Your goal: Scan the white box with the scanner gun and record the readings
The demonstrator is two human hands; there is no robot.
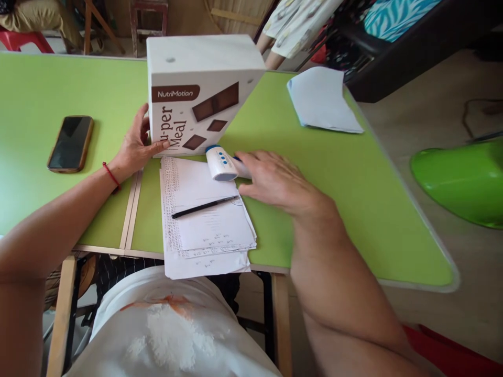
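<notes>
A large white box (204, 57) printed "NutriMotion" with brown shapes stands upright on the green table. My left hand (135, 144) grips its lower left edge, thumb across the printed front and fingers around the side. In my right hand (271, 178) is the handle of a white infrared thermometer (220, 163) with blue buttons and a grey display; the handle lies between thumb and fingers, partly hidden. The thermometer's head is in front of the box's base, over the top of a stack of written papers (208, 230). A black pen (204, 207) lies across those sheets.
A smartphone (70, 144) lies on the green table (346, 209) at left. Folded white paper (324, 99) lies at the far right edge. A green plastic stool (459, 180) stands beyond the right side. A person's legs (39, 18) show at the far left.
</notes>
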